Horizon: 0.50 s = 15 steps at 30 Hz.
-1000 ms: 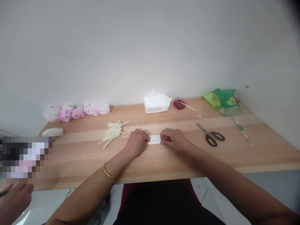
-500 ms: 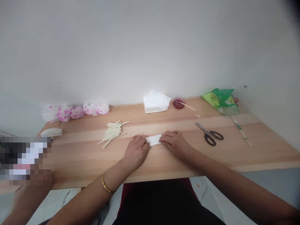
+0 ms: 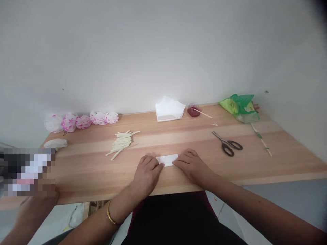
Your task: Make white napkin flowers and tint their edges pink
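Observation:
A folded strip of white tissue paper (image 3: 167,160) lies on the wooden table, close to its front edge. My left hand (image 3: 148,174) grips the strip's left end, thumb on the near side and curled fingers on the far side. At the opposite end, my right hand (image 3: 192,166) pinches the strip the same way. Only the middle of the paper shows between my hands. To the left of my left hand is a loose pile of pale cream sticks (image 3: 121,143). Black-handled scissors (image 3: 227,144) lie to the right, their blades pointing away from me.
Along the wall stand pink-and-white paper puffs (image 3: 81,121), a white tissue stack (image 3: 170,111), a dark red lump with a stick (image 3: 194,111) and a green plastic bag (image 3: 241,107). A green-banded stick (image 3: 262,139) lies right. Another person's hand (image 3: 43,202) is at the left edge.
Both my hands and the paper strip have come slightly nearer to me. The strip stays held at both ends. The view has shifted a little.

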Motion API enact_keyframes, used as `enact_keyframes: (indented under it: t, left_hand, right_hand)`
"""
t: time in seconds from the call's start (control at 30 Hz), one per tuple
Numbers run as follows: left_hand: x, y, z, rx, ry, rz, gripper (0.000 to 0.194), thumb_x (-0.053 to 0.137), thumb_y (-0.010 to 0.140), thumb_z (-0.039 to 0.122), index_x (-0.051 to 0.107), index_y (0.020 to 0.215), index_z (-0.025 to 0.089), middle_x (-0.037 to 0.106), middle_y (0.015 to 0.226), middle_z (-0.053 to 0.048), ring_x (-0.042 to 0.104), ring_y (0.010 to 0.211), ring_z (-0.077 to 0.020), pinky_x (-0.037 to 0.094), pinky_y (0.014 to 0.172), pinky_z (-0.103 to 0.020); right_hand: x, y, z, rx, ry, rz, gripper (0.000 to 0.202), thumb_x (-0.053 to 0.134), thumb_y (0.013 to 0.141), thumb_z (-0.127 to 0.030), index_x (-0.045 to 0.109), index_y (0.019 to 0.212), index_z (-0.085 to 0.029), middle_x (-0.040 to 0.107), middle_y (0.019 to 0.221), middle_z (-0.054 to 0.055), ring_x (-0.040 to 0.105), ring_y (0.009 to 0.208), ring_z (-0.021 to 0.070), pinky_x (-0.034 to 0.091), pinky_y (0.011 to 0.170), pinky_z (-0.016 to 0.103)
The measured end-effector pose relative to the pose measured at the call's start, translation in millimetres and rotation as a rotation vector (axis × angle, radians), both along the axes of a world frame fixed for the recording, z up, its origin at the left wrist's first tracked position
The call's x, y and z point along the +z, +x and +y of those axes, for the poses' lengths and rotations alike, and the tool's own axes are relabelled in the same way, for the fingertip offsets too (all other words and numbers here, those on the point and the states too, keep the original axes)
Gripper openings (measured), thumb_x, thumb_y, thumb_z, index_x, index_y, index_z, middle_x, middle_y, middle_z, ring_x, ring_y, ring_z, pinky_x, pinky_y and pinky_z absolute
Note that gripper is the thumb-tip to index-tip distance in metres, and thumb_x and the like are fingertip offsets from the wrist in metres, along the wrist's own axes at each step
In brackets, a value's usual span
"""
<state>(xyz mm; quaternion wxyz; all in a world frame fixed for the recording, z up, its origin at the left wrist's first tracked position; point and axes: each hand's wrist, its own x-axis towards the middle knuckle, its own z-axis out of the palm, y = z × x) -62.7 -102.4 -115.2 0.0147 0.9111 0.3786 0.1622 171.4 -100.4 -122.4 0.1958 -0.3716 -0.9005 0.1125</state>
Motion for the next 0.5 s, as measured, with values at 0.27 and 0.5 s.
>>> enact_keyframes:
  t: [0.27,0.5]
  left_hand:
    - [10.5,1.0,-19.3,-0.059,-0.137,-0.009,0.033,0.052,0.086,0.048,0.06,0.092,0.017,0.057,0.084,-0.006,0.048,0.086,-0.0222,0.039,0.09,-0.043]
    - [9.0,1.5,-26.0,-0.129,-0.061,-0.027,0.052,0.054,0.074,0.065,0.058,0.088,0.015,0.056,0.08,-0.006,0.048,0.08,-0.0227,0.041,0.084,-0.045]
  right_hand:
    - [5.4,1.0,-29.1,0.025,-0.097,0.03,0.033,0.057,0.086,-0.044,0.06,0.105,-0.018,0.063,0.097,0.008,0.051,0.095,0.0236,0.034,0.091,0.042]
    - [-0.6,1.9,-39.5,0.06,-0.082,0.025,0.044,0.067,0.077,-0.051,0.059,0.104,-0.017,0.062,0.096,0.007,0.05,0.092,0.0241,0.036,0.087,0.042]
